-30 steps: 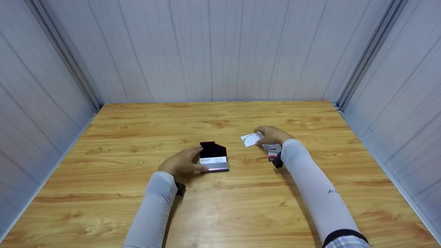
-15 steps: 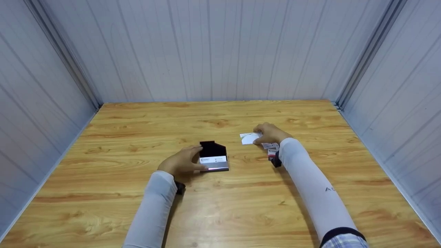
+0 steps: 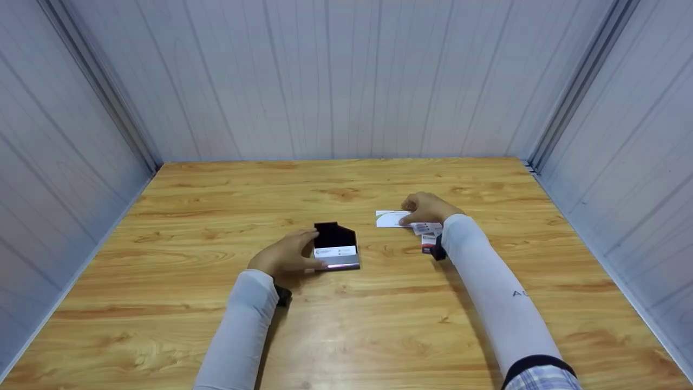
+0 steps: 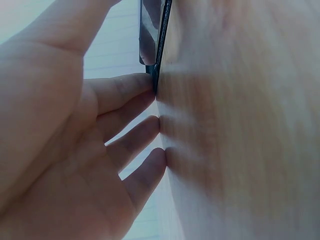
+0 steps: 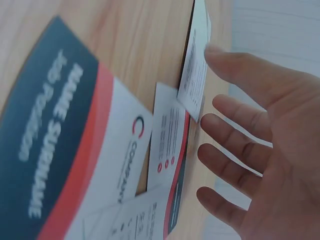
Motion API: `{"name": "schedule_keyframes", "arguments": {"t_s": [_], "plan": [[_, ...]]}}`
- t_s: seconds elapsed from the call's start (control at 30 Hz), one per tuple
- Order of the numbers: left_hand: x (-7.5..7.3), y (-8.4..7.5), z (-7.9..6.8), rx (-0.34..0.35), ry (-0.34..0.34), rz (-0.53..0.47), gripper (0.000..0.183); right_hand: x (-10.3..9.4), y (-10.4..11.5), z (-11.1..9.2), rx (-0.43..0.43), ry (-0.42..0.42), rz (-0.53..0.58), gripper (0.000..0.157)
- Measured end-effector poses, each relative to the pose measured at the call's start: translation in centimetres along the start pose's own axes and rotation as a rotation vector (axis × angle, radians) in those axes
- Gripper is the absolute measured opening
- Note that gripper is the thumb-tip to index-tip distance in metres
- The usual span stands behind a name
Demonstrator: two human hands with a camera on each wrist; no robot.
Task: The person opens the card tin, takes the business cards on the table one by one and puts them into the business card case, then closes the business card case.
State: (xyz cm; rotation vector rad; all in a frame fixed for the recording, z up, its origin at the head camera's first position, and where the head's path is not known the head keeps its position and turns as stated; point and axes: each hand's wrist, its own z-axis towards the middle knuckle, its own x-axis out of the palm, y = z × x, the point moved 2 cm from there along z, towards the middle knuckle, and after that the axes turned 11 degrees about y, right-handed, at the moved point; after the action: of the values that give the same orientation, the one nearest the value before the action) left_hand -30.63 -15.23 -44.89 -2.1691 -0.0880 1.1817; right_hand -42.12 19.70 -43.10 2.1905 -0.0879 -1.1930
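Note:
An opened business card case with a black lid and silver front holds a white card. My left hand rests at its left side: the thumb lies on the silver front and the index fingertip meets the edge of the black lid. The other left fingertips touch the table. To the right, my right hand has its thumb on a white business card with a green curve, its fingers apart from the thumb. Beside it lie overlapping business cards, one dark, red and white.
Everything lies on a wood-grain table. White panelled walls enclose it at the back and both sides. Another business card lies partly under its neighbours near my right hand.
The white card at my right hand has turned from a fanned, tilted pose to lie straight on the table. My right fingers have shifted slightly. The left hand and case stay put.

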Motion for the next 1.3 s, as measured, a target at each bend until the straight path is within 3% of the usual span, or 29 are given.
{"name": "schedule_keyframes", "arguments": {"t_s": [0.27,0.87,1.13,1.3], "plan": [[-0.04,0.0,-0.04,0.005,-0.002,-0.007,0.091,-0.04,0.22,0.28,0.009,0.019,-0.065,0.055],[0.02,0.09,0.07,0.005,0.002,-0.02,0.092,-0.11,0.65,-0.14,0.096,0.069,-0.096,0.048],[-0.09,-0.09,-0.21,0.023,-0.005,-0.02,0.091,0.12,0.47,-0.05,0.024,0.074,-0.008,0.059],[-0.08,-0.03,-0.13,0.01,-0.003,-0.034,0.091,0.12,0.33,0.03,-0.014,0.05,-0.021,0.054]]}}
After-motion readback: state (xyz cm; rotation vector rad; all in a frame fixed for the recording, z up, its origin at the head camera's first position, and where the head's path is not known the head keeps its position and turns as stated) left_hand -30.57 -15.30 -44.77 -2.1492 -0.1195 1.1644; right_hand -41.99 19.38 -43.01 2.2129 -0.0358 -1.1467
